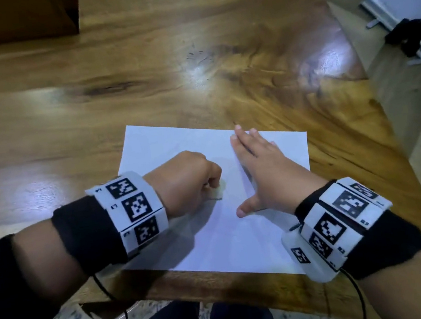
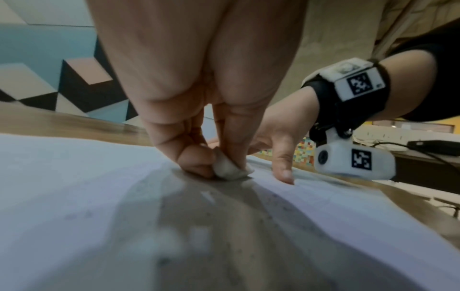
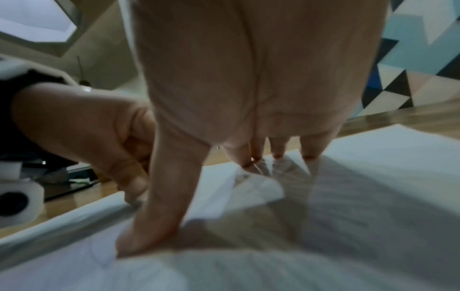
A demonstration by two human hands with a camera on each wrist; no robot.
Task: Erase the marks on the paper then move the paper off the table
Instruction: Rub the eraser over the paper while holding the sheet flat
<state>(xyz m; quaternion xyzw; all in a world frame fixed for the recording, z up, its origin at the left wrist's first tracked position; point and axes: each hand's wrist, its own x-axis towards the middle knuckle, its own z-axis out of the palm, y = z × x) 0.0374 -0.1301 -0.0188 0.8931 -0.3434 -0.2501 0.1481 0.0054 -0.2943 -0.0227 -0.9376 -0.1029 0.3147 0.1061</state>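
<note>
White paper (image 1: 236, 239) lies flat near the counter (image 1: 138, 69) edge, pinned by the flat, spread right hand (image 1: 262, 174). A pale eraser (image 2: 230, 169) is pinched in the left hand (image 1: 185, 181). Short, light strokes are advised; remaining marks are perhaps faint.

Home-like room: polished wooden table (image 1: 188, 41), geometric-pattern wall (image 2: 49, 78)

A white sheet of paper (image 1: 226, 227) lies on the wooden tabletop (image 1: 139, 75) in the lower centre of the frame. The left hand (image 1: 188, 181) pinches a pale eraser (image 1: 220, 189) against the sheet; the right hand (image 1: 261, 168) presses flat beside it, fingers straight.
</note>
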